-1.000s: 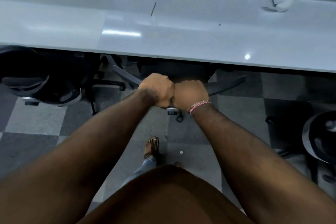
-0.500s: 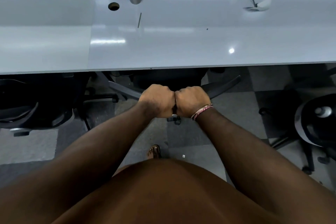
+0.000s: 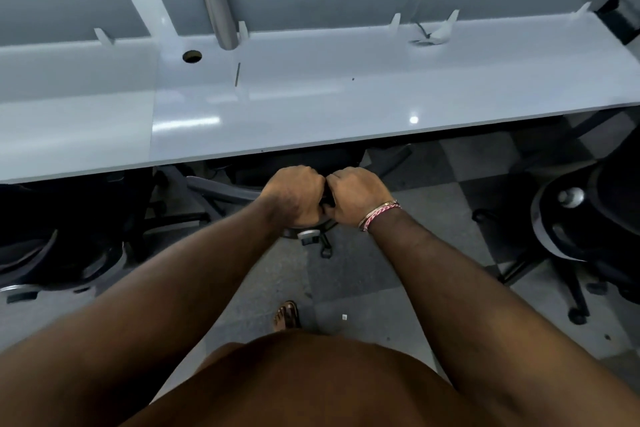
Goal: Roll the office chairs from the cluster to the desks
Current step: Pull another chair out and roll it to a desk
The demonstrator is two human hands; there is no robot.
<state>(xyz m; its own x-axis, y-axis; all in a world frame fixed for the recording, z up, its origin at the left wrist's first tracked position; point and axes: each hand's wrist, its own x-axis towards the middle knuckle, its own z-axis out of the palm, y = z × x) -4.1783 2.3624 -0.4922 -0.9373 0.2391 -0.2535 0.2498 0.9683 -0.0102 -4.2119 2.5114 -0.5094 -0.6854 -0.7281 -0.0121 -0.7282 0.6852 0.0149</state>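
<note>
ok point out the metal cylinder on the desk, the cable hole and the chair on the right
metal cylinder (image 3: 215, 3), head view, middle of its shaft
cable hole (image 3: 192, 56), head view, centre of the round opening in the desktop
chair on the right (image 3: 568, 218), head view, grey rim of its back

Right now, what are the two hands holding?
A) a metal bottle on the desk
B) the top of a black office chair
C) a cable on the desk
B: the left hand and right hand curl side by side over the back of the office chair, which is tucked partly under the desk.
</note>
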